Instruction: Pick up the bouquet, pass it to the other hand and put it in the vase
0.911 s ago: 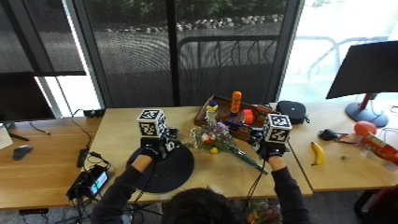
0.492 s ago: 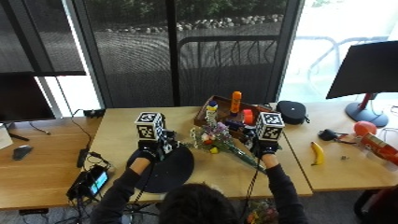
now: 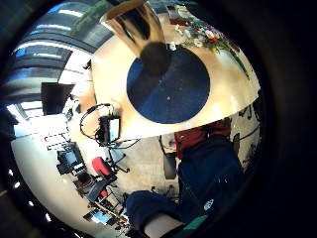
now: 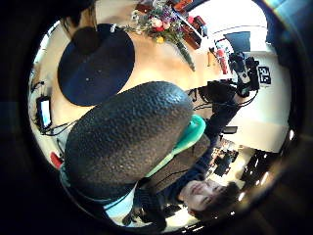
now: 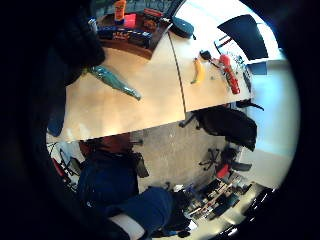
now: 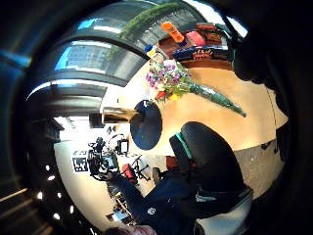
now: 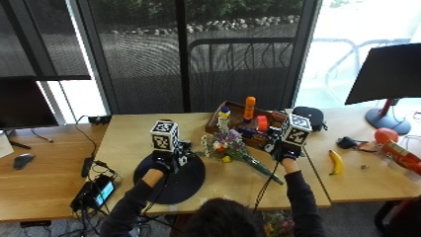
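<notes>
On the table: the bouquet lies flat, flowers toward 10 o'clock, wrapped stems toward 4 o'clock.
Left hand: over the far edge of the round dark mat, at 9 o'clock from the bouquet; whether its fingers are spread or curled cannot be told.
Right hand: at 3 o'clock from the bouquet, apart from it; finger state cannot be told.
Vase: stands on the mat's edge.
Banana: at 3 o'clock from the right hand.

The right hand moves toward the far side of the worktop, nearer the wooden tray.
</notes>
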Action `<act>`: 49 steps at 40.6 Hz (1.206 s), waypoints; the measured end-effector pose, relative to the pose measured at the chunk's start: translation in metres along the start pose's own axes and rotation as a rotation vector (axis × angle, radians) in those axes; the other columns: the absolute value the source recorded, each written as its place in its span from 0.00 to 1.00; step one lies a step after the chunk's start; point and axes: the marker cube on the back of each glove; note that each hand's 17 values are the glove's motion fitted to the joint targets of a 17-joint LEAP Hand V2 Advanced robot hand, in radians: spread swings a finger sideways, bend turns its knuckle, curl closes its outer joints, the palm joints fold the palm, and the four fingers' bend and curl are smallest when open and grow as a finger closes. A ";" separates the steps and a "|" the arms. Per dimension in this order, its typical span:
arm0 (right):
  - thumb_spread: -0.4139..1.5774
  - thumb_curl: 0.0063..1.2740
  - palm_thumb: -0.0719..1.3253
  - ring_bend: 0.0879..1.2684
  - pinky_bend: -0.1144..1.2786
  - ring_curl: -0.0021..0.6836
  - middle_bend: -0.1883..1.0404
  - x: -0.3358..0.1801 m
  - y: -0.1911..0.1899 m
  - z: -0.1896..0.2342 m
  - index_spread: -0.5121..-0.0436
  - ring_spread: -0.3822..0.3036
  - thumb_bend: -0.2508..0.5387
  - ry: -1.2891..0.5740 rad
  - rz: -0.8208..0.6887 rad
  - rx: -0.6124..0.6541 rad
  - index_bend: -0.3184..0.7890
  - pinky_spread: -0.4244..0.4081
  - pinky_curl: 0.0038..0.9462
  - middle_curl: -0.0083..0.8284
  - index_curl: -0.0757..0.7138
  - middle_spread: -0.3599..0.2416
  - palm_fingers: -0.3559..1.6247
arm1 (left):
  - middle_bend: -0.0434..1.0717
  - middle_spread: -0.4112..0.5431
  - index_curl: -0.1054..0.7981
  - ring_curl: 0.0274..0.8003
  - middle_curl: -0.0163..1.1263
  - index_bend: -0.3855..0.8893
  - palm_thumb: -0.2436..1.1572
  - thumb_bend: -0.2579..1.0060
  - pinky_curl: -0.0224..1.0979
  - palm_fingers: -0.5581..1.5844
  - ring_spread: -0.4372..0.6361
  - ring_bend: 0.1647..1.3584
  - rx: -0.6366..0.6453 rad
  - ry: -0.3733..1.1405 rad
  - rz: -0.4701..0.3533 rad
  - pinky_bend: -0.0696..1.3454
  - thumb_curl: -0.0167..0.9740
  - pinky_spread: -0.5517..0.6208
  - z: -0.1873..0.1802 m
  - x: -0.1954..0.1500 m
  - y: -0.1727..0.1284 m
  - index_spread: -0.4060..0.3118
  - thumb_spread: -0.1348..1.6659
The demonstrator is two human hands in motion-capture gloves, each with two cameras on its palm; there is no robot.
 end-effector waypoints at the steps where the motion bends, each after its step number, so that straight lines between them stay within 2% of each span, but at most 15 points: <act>1: 0.79 0.18 0.39 0.24 0.30 0.43 0.37 0.002 -0.002 0.000 0.51 0.36 0.45 0.003 0.008 -0.002 0.47 0.49 0.29 0.41 0.48 0.41 0.63 | 0.18 0.61 0.50 0.25 0.20 0.49 0.14 0.17 0.24 0.37 0.71 0.27 0.004 0.001 0.002 0.22 0.16 0.82 -0.001 0.002 -0.001 0.49 0.66; 6: 0.78 0.20 0.42 0.24 0.28 0.46 0.35 0.010 -0.012 0.000 0.54 0.35 0.43 0.021 0.057 -0.022 0.42 0.49 0.30 0.43 0.50 0.41 0.63 | 0.17 0.63 0.50 0.27 0.20 0.43 0.14 0.17 0.26 0.35 0.72 0.29 0.023 0.005 0.018 0.24 0.17 0.83 -0.002 0.009 -0.004 0.50 0.66; 9: 0.76 0.21 0.47 0.25 0.31 0.48 0.33 0.014 -0.022 0.005 0.57 0.34 0.44 0.047 0.098 -0.054 0.37 0.52 0.32 0.44 0.49 0.41 0.62 | 0.18 0.64 0.49 0.28 0.21 0.41 0.14 0.17 0.27 0.34 0.72 0.31 0.021 0.005 0.025 0.25 0.17 0.84 -0.002 0.012 -0.004 0.51 0.67; 10: 0.76 0.21 0.46 0.25 0.31 0.48 0.33 0.016 -0.026 0.008 0.58 0.34 0.42 0.056 0.110 -0.066 0.39 0.52 0.32 0.44 0.49 0.41 0.62 | 0.18 0.64 0.49 0.28 0.21 0.41 0.14 0.17 0.27 0.33 0.72 0.31 0.020 0.005 0.026 0.25 0.17 0.84 -0.002 0.013 -0.004 0.51 0.67; 11: 0.75 0.22 0.50 0.26 0.33 0.49 0.34 0.018 -0.030 0.011 0.59 0.33 0.44 0.066 0.121 -0.078 0.32 0.53 0.33 0.45 0.46 0.40 0.61 | 0.18 0.64 0.48 0.29 0.21 0.41 0.14 0.17 0.27 0.33 0.72 0.31 0.019 0.005 0.027 0.26 0.18 0.84 -0.002 0.013 -0.004 0.51 0.67; 12: 0.75 0.22 0.49 0.26 0.33 0.49 0.34 0.020 -0.035 0.015 0.59 0.33 0.43 0.075 0.131 -0.094 0.35 0.53 0.33 0.45 0.46 0.40 0.61 | 0.19 0.65 0.48 0.29 0.21 0.41 0.14 0.17 0.27 0.33 0.72 0.32 0.019 0.005 0.028 0.26 0.18 0.84 -0.002 0.013 -0.004 0.51 0.67; 14: 0.73 0.23 0.53 0.29 0.37 0.51 0.35 0.027 -0.045 0.024 0.61 0.31 0.44 0.089 0.148 -0.132 0.29 0.54 0.35 0.46 0.43 0.38 0.59 | 0.19 0.65 0.48 0.29 0.22 0.41 0.14 0.17 0.28 0.33 0.72 0.32 0.020 0.005 0.030 0.26 0.18 0.84 -0.002 0.013 -0.003 0.51 0.67; 21: 0.70 0.25 0.58 0.31 0.42 0.55 0.35 0.047 -0.066 0.068 0.63 0.31 0.39 0.080 0.198 -0.238 0.32 0.57 0.38 0.49 0.36 0.38 0.54 | 0.20 0.66 0.48 0.30 0.23 0.42 0.14 0.17 0.29 0.32 0.73 0.34 -0.001 0.008 0.013 0.27 0.18 0.84 0.001 0.007 -0.004 0.51 0.67; 26: 0.68 0.27 0.60 0.32 0.44 0.56 0.36 0.060 -0.069 0.114 0.63 0.31 0.35 0.104 0.266 -0.415 0.33 0.59 0.39 0.51 0.34 0.37 0.51 | 0.20 0.66 0.48 0.31 0.24 0.42 0.14 0.17 0.29 0.32 0.73 0.34 -0.027 -0.013 0.005 0.28 0.19 0.84 0.007 0.005 -0.003 0.51 0.67; 30: 0.68 0.27 0.61 0.33 0.45 0.57 0.37 0.068 -0.084 0.146 0.64 0.30 0.32 0.100 0.251 -0.297 0.34 0.60 0.39 0.52 0.32 0.37 0.51 | 0.20 0.66 0.48 0.31 0.24 0.42 0.14 0.17 0.30 0.32 0.73 0.34 -0.037 -0.022 0.007 0.28 0.19 0.84 0.014 0.005 -0.003 0.51 0.67; 37: 0.68 0.31 0.68 0.33 0.45 0.57 0.37 0.067 -0.071 0.166 0.64 0.28 0.34 0.082 0.359 -0.185 0.39 0.60 0.39 0.54 0.33 0.35 0.52 | 0.21 0.66 0.48 0.31 0.26 0.43 0.14 0.17 0.30 0.32 0.73 0.34 -0.037 -0.014 0.023 0.27 0.20 0.85 0.026 0.010 -0.005 0.51 0.67; 41: 0.68 0.33 0.70 0.34 0.45 0.58 0.37 0.068 -0.070 0.180 0.63 0.26 0.33 0.059 0.477 -0.181 0.40 0.58 0.39 0.55 0.35 0.34 0.53 | 0.21 0.65 0.48 0.31 0.26 0.43 0.15 0.17 0.30 0.32 0.73 0.34 -0.054 -0.016 0.032 0.27 0.20 0.85 0.034 0.014 -0.008 0.51 0.67; 47: 0.69 0.36 0.75 0.33 0.43 0.59 0.37 0.062 -0.063 0.200 0.61 0.24 0.34 0.107 0.542 -0.304 0.40 0.57 0.38 0.56 0.37 0.32 0.54 | 0.21 0.65 0.49 0.31 0.27 0.43 0.15 0.17 0.30 0.32 0.73 0.33 -0.073 -0.023 0.042 0.26 0.21 0.85 0.042 0.018 -0.011 0.51 0.67; 49: 0.69 0.37 0.75 0.33 0.42 0.59 0.37 0.059 -0.064 0.205 0.61 0.24 0.34 0.134 0.529 -0.311 0.40 0.57 0.38 0.57 0.38 0.32 0.54 | 0.21 0.65 0.49 0.31 0.28 0.43 0.15 0.17 0.30 0.32 0.73 0.33 -0.074 -0.024 0.046 0.26 0.21 0.85 0.045 0.019 -0.013 0.51 0.67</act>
